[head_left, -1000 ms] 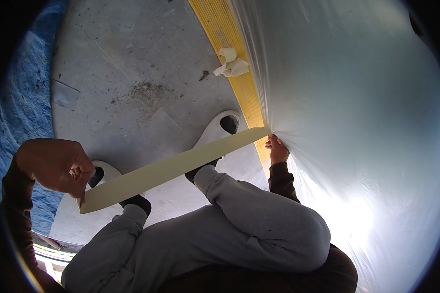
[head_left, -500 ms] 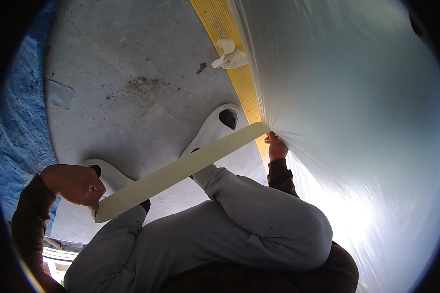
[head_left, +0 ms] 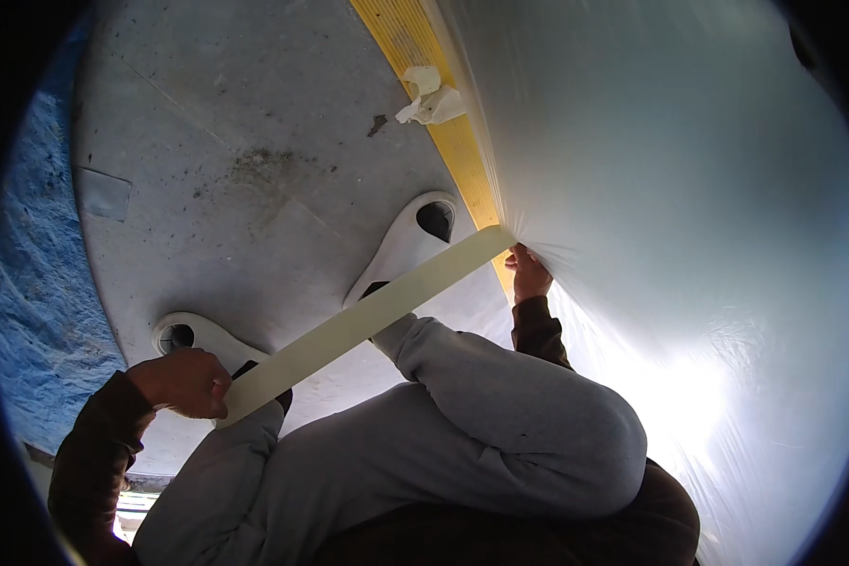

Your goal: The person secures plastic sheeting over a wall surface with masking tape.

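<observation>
A long, pale strip of masking tape [head_left: 363, 319] stretches taut and slanting across my lower legs. My left hand [head_left: 187, 382] is closed on its lower left end, fingers curled in. The upper right end of the tape reaches the gathered edge of a translucent plastic sheet [head_left: 651, 189], where small creases fan out. My right hand [head_left: 530, 274] is there, fingers bent and pinching at the tape's end against the sheet; the fingertips are partly hidden. Beside that spot runs a yellow ribbed strip [head_left: 467, 160] along the foot of the sheet.
Crumpled whitish tape [head_left: 431, 96] lies on the yellow strip. A blue tarp [head_left: 33, 255] borders the grey floor [head_left: 189, 189] at the left. My bent legs [head_left: 462, 415] and two pale shoes [head_left: 415, 231] are under the tape. Bright light shines through the sheet at lower right.
My left hand has moved right and slightly inward with its tape end, so the span between my hands is shorter. My right hand stays at the sheet's edge.
</observation>
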`<state>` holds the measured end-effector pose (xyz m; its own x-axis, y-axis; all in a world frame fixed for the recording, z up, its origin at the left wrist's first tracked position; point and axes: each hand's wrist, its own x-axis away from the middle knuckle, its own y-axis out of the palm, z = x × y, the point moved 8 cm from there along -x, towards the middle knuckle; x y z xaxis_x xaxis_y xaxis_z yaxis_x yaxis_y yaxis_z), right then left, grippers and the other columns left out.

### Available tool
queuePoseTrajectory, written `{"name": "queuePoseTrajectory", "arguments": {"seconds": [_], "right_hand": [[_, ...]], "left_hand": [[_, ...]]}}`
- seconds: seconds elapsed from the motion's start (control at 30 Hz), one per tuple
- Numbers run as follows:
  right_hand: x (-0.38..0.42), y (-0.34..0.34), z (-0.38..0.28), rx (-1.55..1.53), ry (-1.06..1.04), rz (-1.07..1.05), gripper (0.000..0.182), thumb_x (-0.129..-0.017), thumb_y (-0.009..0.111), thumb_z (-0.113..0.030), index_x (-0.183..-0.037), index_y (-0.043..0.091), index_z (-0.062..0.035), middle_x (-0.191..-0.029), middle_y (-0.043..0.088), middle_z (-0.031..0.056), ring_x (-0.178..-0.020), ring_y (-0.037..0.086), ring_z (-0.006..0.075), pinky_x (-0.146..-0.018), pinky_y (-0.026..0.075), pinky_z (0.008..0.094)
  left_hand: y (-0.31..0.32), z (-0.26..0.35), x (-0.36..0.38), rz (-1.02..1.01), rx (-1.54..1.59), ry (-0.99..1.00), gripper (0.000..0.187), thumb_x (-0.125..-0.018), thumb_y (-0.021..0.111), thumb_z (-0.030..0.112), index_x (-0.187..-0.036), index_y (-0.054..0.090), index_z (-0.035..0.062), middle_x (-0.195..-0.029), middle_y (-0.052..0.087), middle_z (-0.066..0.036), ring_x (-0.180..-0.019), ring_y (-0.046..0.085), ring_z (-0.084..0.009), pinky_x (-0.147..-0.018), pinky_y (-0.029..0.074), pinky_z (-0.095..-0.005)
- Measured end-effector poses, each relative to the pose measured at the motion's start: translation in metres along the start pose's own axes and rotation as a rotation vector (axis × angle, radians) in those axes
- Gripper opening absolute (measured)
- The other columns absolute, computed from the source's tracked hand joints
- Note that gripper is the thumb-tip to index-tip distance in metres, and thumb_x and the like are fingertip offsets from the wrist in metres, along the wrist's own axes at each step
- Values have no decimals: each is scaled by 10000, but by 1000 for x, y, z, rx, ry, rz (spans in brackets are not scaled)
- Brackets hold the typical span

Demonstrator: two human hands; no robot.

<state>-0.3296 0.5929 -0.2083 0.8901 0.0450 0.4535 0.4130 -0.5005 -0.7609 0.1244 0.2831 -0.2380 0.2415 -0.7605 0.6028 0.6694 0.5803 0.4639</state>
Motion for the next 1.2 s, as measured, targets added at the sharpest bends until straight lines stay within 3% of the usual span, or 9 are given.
{"name": "queuePoseTrajectory", "arguments": {"seconds": [0.27, 0.47, 0.6, 0.7, 0.87, 0.97, 1.03, 1.07, 1.2], "right_hand": [[12, 19, 2, -299, 264, -19, 160, -823, 617, -41, -981, 602, -23, -853, 649, 85, -682, 645, 188, -577, 550, 300], [0, 55, 23, -1111, 383, -240, 250, -927, 408, -120, -1107, 545, -14, -1131, 600, 157, -1061, 578, 312, -864, 498, 456], [9, 87, 3, -1408, 481, -243, 313, -940, 449, -177, -1186, 518, 4, -1163, 580, 169, -1094, 563, 341, -948, 472, 483], [15, 90, -13, -1485, 454, -150, 317, -926, 445, -114, -1185, 508, 58, -1179, 577, 195, -1109, 567, 341, -972, 460, 507], [21, 98, -26, -1785, 479, -193, 374, -972, 363, -214, -1218, 488, 38, -1175, 568, 209, -1094, 570, 350, -997, 437, 519], [23, 99, -14, -1919, 571, -141, 376, -968, 316, -245, -1183, 505, -1, -1075, 574, 172, -1048, 560, 334, -940, 461, 494], [19, 102, -17, -1967, 303, -308, 325, -962, 345, -242, -1106, 545, -31, -970, 599, 134, -890, 584, 299, -841, 487, 459], [24, 100, -18, -1940, 343, -257, 280, -958, 394, -262, -1049, 570, -64, -897, 603, 98, -780, 569, 261, -749, 488, 425], [31, 101, -22, -1978, 351, -228, 277, -954, 452, -308, -1052, 575, -79, -887, 594, 87, -766, 558, 244, -726, 484, 416]], "left_hand": [[-24, 24, 11, -122, -401, -63, 363, -678, 633, 352, -892, 729, 76, -867, 683, -158, -836, 659, -328, -757, 510, -405], [-54, 105, 76, -195, -567, -315, 442, -698, 608, 299, -1059, 693, 60, -967, 679, -164, -921, 654, -314, -786, 503, -407], [-53, 138, 103, -186, -650, -417, 453, -698, 604, 266, -1095, 674, 60, -1038, 672, -164, -964, 644, -297, -825, 492, -395], [-38, 134, 92, -257, -623, -443, 452, -695, 619, 288, -1087, 678, 73, -1038, 676, -162, -972, 642, -297, -846, 485, -387], [-28, 110, 47, -123, -707, -447, 397, -674, 624, 287, -976, 709, 44, -954, 688, -183, -885, 669, -319, -771, 514, -393], [-34, 120, 36, -35, -769, -364, 361, -663, 616, 286, -895, 718, 28, -863, 692, -193, -843, 675, -341, -754, 523, -405], [-35, 102, 28, -63, -846, -382, 395, -692, 629, 370, -905, 716, 49, -875, 689, -185, -828, 664, -348, -765, 511, -419], [-36, 100, 25, -62, -831, -375, 389, -691, 629, 366, -893, 715, 46, -861, 685, -189, -810, 661, -344, -753, 507, -422], [-37, 92, 28, -68, -765, -398, 361, -684, 637, 339, -853, 704, 27, -813, 673, -195, -757, 648, -331, -715, 492, -426]]}}
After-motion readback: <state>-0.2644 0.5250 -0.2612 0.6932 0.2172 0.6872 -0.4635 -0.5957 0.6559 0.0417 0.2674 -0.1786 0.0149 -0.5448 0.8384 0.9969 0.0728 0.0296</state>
